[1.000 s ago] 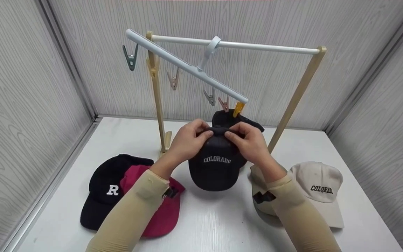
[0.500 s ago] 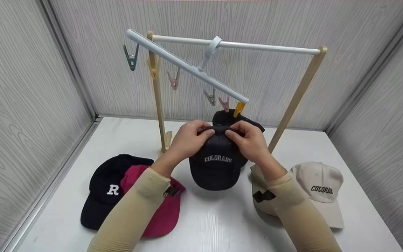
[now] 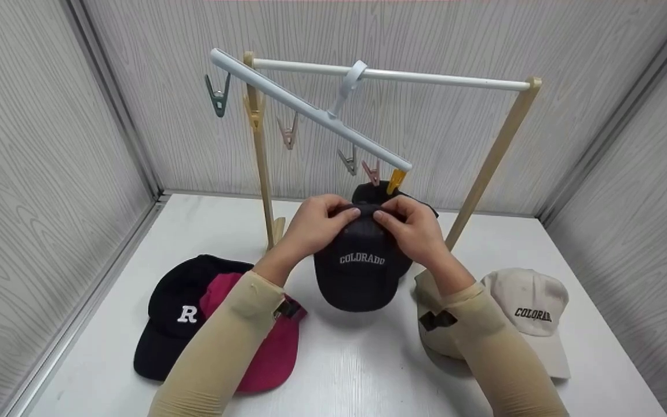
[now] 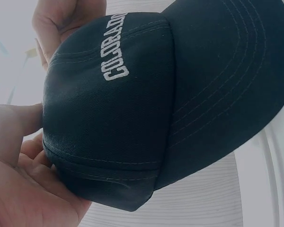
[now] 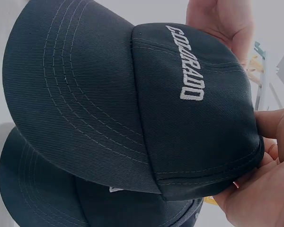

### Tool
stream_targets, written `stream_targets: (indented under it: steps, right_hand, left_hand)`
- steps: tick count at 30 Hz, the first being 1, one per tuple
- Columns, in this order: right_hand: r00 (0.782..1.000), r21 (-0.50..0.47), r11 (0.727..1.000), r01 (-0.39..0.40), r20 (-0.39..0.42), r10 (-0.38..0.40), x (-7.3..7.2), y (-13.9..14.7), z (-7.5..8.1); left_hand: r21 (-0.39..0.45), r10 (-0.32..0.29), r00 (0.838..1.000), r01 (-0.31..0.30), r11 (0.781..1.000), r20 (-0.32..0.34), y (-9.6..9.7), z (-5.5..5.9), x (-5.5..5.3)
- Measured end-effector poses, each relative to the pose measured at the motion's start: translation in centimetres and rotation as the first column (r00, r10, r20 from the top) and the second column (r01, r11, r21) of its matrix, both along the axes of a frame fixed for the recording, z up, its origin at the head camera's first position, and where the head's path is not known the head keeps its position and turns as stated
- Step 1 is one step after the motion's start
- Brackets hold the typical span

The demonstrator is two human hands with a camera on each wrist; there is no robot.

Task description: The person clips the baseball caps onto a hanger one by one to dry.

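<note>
A black baseball cap (image 3: 359, 278) with white COLORADO lettering hangs brim-down between both hands, clear of the table. My left hand (image 3: 319, 226) pinches its top edge on the left, thumb in front. On the right, my right hand (image 3: 417, 229) pinches the same edge, a small gap between the two thumbs. Just behind it, a second black cap (image 3: 368, 192) hangs below an orange clip (image 3: 396, 180) and a pink clip (image 3: 371, 172). In the right wrist view that second cap (image 5: 42, 189) shows underneath the held one.
A pale blue clip hanger (image 3: 310, 110) hangs from the white rod (image 3: 443, 77) of a wooden stand, with several clips dangling. A black R cap (image 3: 177, 307) and a crimson cap (image 3: 275, 359) lie left. An olive-tan cap (image 3: 434, 339) and a cream COLORADO cap (image 3: 527, 301) lie right.
Both hands have raised the held cap slightly and shifted it a little to the right. The left thumb has moved closer to the right thumb. The hanger stays almost still.
</note>
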State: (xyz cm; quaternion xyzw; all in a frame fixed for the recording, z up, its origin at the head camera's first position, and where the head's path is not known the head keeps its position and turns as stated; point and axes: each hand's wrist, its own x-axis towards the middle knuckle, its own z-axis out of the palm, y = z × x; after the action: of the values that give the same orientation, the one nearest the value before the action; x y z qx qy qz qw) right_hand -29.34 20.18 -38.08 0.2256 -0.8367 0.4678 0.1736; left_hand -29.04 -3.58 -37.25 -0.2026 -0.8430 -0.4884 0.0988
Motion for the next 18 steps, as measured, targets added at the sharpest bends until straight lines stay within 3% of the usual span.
stream_targets:
  steps: [11, 18]
  right_hand:
    - [1.000, 0.003, 1.000, 0.006, 0.026, -0.006, -0.6, 0.1, 0.8]
    - [0.999, -0.010, 1.000, -0.017, 0.044, 0.017, -1.2, 0.2, 1.2]
  left_hand:
    - [0.077, 0.007, 0.999, -0.009, 0.997, 0.031, 0.3, 0.7, -0.8]
    - [0.120, 0.004, 1.000, -0.005, 0.993, 0.014, 0.4, 0.7, -1.3]
